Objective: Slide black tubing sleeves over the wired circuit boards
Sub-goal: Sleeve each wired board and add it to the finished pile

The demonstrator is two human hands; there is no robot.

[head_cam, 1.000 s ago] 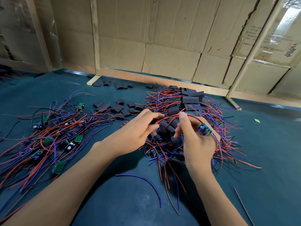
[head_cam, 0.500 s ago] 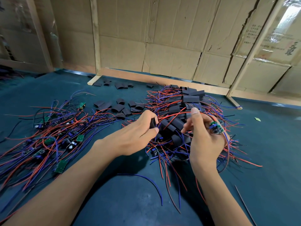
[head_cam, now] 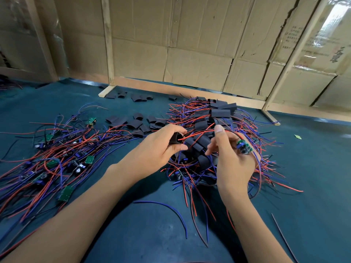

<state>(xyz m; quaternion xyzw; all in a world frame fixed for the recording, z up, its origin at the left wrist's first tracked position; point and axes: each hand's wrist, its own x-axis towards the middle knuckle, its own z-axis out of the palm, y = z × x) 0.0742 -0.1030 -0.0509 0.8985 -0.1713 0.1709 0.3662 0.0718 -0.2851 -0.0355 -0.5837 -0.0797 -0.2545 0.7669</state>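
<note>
The left hand pinches a black sleeve, open end facing a red wire. The right hand grips a board above the sleeved pile, fingers curled round it.

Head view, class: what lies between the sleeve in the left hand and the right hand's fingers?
In the head view, a red wire spans from the black sleeve in the left hand to the right hand, above sleeved boards.

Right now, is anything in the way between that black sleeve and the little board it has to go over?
Nothing visible blocks it. The left hand holds the black sleeve, the right hand holds the circuit board, and a red wire reaches the sleeve's mouth.
</note>
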